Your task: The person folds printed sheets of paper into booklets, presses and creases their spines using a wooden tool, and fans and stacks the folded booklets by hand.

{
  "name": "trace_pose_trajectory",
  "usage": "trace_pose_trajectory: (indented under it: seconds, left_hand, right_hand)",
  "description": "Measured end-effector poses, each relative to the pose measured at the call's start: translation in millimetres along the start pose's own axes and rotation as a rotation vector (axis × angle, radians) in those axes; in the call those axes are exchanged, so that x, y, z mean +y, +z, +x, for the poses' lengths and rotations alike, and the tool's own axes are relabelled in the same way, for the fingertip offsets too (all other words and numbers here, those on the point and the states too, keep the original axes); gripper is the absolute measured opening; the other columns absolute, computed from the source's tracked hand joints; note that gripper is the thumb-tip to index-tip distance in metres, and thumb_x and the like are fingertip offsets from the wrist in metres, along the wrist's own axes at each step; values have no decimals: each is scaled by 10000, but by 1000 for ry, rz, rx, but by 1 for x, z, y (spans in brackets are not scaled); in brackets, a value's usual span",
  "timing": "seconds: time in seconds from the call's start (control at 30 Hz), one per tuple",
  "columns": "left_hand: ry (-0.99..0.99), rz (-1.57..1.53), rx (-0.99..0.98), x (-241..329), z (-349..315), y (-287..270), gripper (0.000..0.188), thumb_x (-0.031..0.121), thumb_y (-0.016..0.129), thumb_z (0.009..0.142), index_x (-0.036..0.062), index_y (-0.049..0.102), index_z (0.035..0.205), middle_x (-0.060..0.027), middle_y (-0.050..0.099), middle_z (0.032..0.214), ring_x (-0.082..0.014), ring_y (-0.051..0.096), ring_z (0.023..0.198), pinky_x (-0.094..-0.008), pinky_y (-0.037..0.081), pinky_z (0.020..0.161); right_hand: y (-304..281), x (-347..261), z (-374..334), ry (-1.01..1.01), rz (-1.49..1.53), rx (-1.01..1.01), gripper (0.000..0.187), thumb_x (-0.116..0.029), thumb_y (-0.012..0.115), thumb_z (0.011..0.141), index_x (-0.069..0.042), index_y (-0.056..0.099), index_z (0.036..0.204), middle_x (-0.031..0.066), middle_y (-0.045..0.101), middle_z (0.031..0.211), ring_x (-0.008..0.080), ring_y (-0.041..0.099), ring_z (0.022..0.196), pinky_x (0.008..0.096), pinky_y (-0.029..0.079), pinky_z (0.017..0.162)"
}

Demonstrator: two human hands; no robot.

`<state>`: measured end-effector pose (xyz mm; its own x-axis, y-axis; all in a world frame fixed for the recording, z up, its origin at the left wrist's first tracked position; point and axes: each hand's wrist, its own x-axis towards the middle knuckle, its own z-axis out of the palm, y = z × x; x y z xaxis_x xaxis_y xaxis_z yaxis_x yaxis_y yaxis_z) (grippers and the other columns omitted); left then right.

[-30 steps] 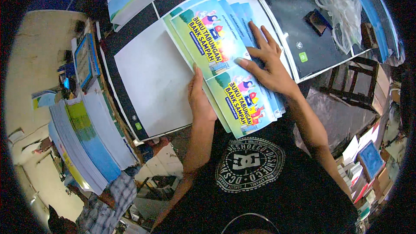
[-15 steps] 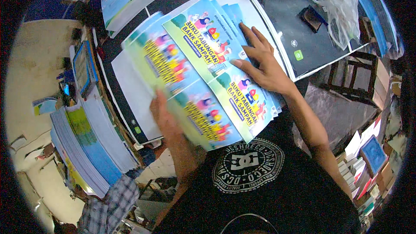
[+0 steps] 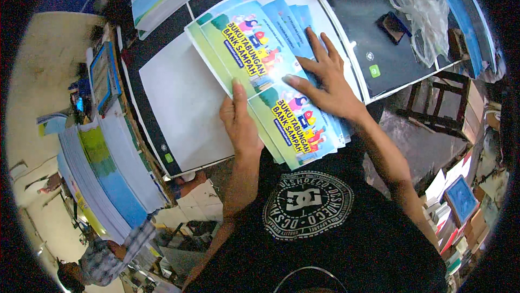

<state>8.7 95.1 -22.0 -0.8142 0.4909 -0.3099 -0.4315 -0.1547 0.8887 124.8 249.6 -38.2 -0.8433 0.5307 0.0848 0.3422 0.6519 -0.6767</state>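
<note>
Fanned prints braced between two hands

Well left of the left hand (image 3: 242, 122) rises a thick paper stack (image 3: 116, 171), seemingly out of its way. Just beside that hand a large white sheet (image 3: 176, 95) covers part of the black surface (image 3: 150, 100), perhaps as a clean bed. The left hand is nearly closed on the edge of the printed sheets (image 3: 257, 89), thumb on top, apparently keeping them aligned; how many it pinches is hard to tell, its fingers being partly hidden. The sheets lie overlapped between both hands. The right hand (image 3: 333, 89) spreads wide over their fanned side, gripping nothing, probably as an anchor. Well to its right lies a crumpled plastic bag (image 3: 420, 5)
</note>
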Motion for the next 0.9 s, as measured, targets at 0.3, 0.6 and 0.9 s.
trace_pose_trajectory:
  seconds: [0.3,0.6,0.9]
  left_hand:
    - [-168,-151,-41,2,3,5,555,401,427,1071,-69,469,1363,-210,594,1263,-278,663,1060,-386,563,897]
    - [-11,312,196,44,6,-68,492,398,447,1061,-56,578,1198,-172,657,1038,-229,678,789,-346,583,689]
    - [89,134,308,46,0,-58,494,406,451,1052,-30,544,1264,-172,652,1122,-266,685,900,-377,578,786]
  right_hand:
    - [-3,6,0,15,119,39,541,-550,637,907,-129,715,1238,242,243,1618,464,168,1493,573,110,1188]
    - [-4,10,1,-15,92,29,499,-467,671,900,-179,673,1307,236,278,1603,485,230,1465,601,179,1166]
    - [1,6,-2,-87,-127,75,388,-368,576,971,-281,651,1342,242,254,1606,481,237,1453,582,196,1167]
